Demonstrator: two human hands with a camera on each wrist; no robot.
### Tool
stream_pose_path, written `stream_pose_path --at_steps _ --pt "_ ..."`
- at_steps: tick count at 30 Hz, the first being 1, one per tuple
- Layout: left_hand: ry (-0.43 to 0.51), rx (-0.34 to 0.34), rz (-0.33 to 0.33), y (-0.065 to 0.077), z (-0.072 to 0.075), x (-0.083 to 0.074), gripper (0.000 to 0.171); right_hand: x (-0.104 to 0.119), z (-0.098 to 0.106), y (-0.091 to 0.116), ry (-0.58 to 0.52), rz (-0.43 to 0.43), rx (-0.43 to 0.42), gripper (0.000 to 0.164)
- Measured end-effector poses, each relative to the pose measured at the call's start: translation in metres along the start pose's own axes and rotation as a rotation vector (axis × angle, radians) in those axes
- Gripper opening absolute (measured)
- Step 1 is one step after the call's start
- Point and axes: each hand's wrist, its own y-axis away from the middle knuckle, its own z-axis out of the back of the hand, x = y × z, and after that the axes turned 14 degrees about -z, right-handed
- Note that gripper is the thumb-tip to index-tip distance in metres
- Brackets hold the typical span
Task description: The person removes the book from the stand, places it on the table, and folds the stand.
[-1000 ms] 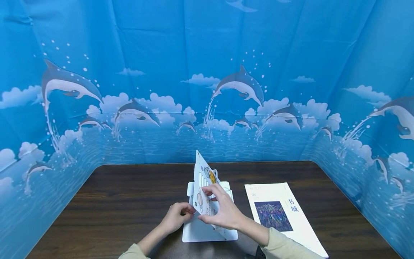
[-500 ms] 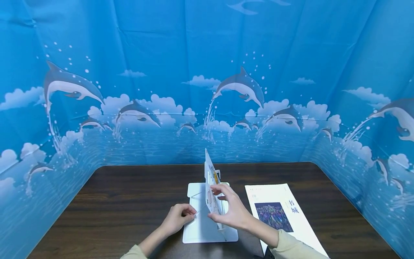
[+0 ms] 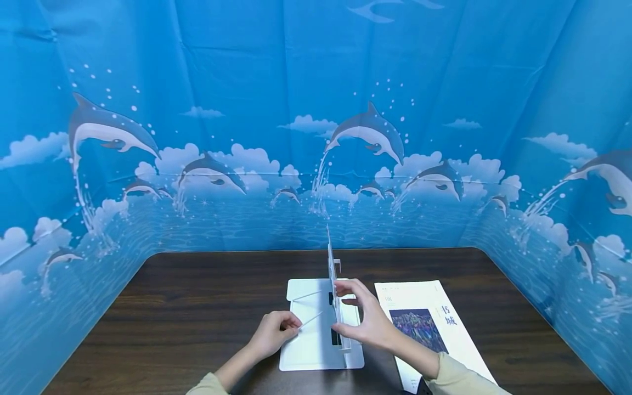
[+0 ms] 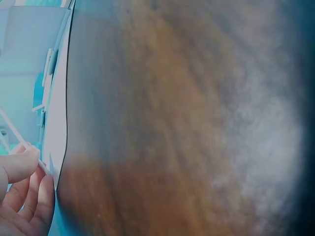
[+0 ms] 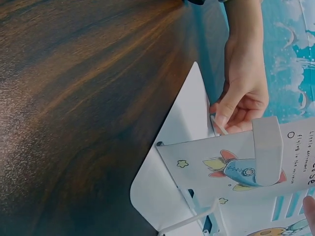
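A white book stand (image 3: 306, 351) lies opened on the table, its printed panel (image 3: 331, 258) standing almost edge-on in the head view. Cartoon prints, including a blue rocket (image 5: 241, 171), show on that panel in the right wrist view. My left hand (image 3: 271, 332) pinches the end of a thin white wire leg (image 3: 312, 319) between thumb and fingers, over the base's left side. On the panel's right side, my right hand (image 3: 367, 319) grips it with curved fingers and thumb. One right fingertip (image 5: 309, 211) shows at the edge of the right wrist view.
To the right lies a white book (image 3: 407, 291) with a dark picture on its cover, partly under my right forearm. The dark wooden table (image 3: 197, 296) surrounds the stand. A blue dolphin curtain (image 3: 257, 109) hangs behind it.
My right hand has moved right with the panel, swinging it from a leftward lean to upright. More of the base and the wire leg now shows. My left hand stays nearly in place.
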Motion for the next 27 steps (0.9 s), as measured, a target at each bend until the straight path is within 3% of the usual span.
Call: stream_pose_path --at_steps 6,22,27 --pt "-0.019 0.007 -0.014 -0.001 -0.001 0.0 0.006 -0.02 0.002 0.001 -0.049 -0.001 0.004 0.064" --pt "-0.052 0.054 -0.024 -0.003 0.001 -0.003 0.007 -0.02 0.005 0.003 -0.076 -0.043 0.014 0.061" --pt "-0.105 0.064 -0.035 -0.004 0.001 -0.003 0.008 -0.019 0.005 0.002 -0.073 -0.058 0.009 0.061"
